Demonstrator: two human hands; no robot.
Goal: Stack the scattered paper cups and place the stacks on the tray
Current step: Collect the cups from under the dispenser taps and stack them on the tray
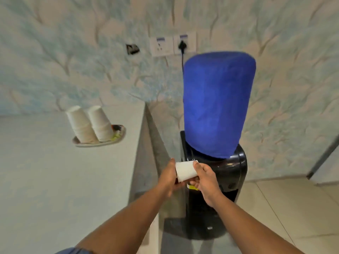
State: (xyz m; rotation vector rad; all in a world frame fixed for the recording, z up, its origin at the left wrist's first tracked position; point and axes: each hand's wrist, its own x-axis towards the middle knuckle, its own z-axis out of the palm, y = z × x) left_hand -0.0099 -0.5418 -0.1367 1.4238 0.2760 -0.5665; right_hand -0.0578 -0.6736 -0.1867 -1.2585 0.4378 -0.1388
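Observation:
A short stack of white paper cups [185, 170] is held upside down and tilted between both hands, in front of the black dispenser. My left hand [167, 177] grips its rim end from the left. My right hand [205, 177] holds its base end from the right. On the white counter an oval tray [120, 135] carries two upside-down stacks of white cups, a left stack [80, 125] and a right stack [100, 123], leaning against each other.
A black water dispenser [231, 178] with a blue-covered bottle [218, 105] stands right of the counter [55, 180]. A power cord [182, 57] runs to wall sockets [172, 44] behind. Tiled floor [284, 208] lies to the right.

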